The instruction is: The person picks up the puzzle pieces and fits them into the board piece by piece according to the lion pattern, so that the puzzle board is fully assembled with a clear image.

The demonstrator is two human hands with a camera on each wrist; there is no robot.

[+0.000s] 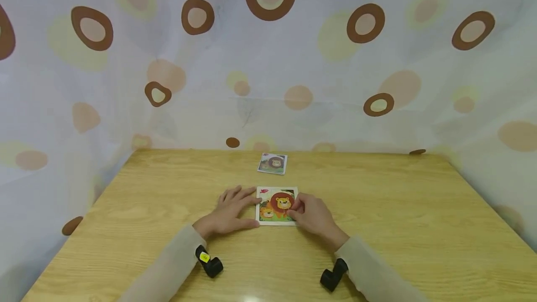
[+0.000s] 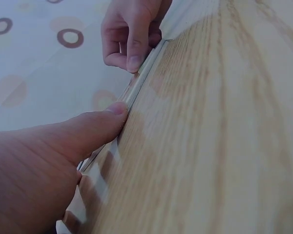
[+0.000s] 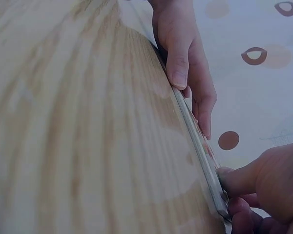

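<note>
A square lion picture board [image 1: 278, 218] with a white border lies flat on the table, showing a large lion and a smaller one. Spread along its left edge, my left hand [image 1: 230, 211] keeps its fingers fairly straight, with the thumb near the lower corner and a fingertip over the border. The right hand [image 1: 313, 216] has curled fingers at the right edge and pinches there, its thumb over the picture. In the right wrist view that thumb [image 3: 237, 179] lies on the board's top near its corner. What sits between thumb and fingers is mostly hidden.
Behind the board, near the table's far edge, lies a smaller card [image 1: 272, 164] with a similar lion picture. The wooden table [image 1: 398, 209] extends to both sides. A pale curtain [image 1: 268, 59] with brown and yellow ring shapes hangs around it.
</note>
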